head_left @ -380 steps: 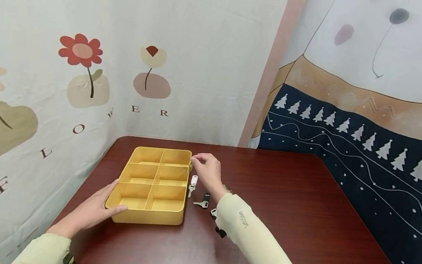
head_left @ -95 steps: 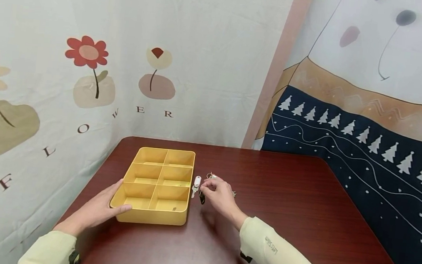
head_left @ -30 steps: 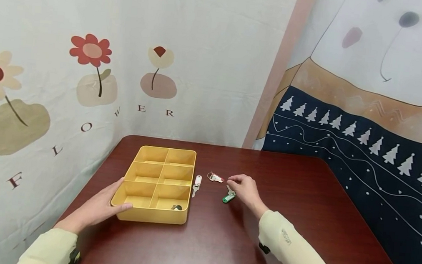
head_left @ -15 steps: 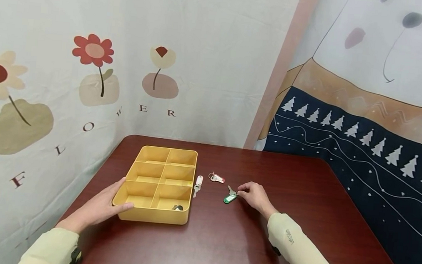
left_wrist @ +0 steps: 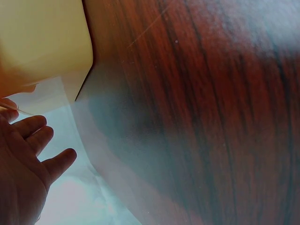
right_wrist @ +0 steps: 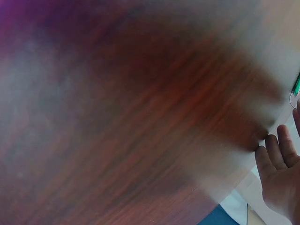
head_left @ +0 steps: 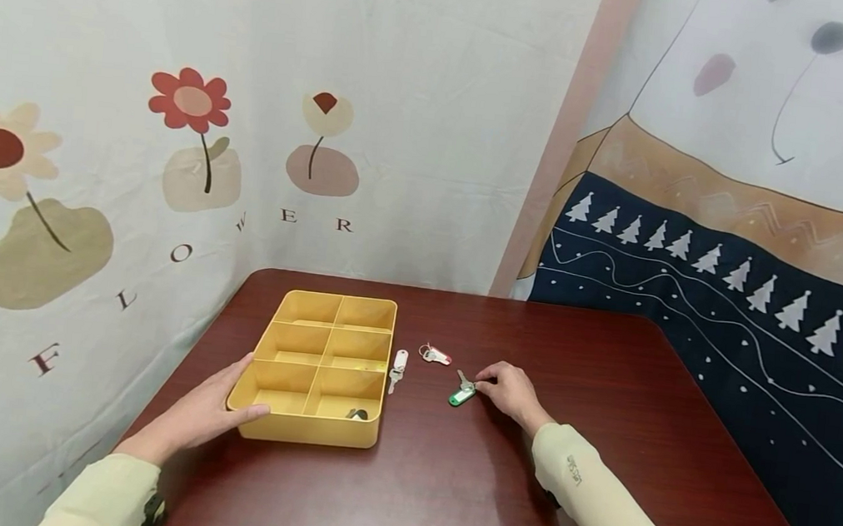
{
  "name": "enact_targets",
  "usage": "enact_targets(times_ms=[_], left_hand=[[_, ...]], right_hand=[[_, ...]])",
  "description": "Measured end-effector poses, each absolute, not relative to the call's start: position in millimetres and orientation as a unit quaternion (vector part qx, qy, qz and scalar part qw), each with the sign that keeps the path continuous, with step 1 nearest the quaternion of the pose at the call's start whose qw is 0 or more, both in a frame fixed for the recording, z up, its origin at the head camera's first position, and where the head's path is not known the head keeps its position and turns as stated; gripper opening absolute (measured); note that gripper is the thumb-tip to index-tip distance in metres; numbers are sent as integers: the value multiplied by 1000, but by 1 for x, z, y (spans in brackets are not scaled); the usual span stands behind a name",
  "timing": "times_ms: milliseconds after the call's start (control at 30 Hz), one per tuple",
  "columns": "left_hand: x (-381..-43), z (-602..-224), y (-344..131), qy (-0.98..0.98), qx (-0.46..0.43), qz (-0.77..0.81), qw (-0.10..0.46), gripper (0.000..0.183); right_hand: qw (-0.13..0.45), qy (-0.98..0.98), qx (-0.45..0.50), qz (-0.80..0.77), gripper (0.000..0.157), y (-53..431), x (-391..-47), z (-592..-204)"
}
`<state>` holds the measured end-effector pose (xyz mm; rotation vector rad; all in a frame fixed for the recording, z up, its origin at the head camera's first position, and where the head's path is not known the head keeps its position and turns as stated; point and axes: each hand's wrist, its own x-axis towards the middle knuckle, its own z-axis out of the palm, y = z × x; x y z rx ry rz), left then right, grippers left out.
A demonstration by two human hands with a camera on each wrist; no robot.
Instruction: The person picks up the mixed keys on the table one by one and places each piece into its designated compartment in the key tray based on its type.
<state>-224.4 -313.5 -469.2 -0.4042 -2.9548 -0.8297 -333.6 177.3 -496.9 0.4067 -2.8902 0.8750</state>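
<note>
Behind your table, a flower-print cloth fills the upper left of the head view and a dark blue cloth with white trees hangs at the right. A white-tagged key lies below the centre of the frame, just beside the yellow box and between it and your right hand. A red-and-white-tagged key lies slightly higher. The green-tagged key is right of centre on the table; your right thumb and fingertips pinch its near end.

The right wrist view adds its thin metal ring at the right edge, hard to make out from the head. The left wrist view shows your left hand at lower left, fingers outstretched and unclenched; the head view shows its thumb on the front rim and its fingers along the left side.

Your box, left of centre, has 6 compartments. The lower right compartment holds small dark and metallic things, partly hidden by the front wall.
</note>
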Motion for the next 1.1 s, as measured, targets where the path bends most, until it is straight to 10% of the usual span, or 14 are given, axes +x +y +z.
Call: enact_targets(times_ms=[1100], left_hand=[[-224,-470,-314,-954,-127,-270,27,103]], right_hand=[[125,-899,103,408,8,123,-349,-444]])
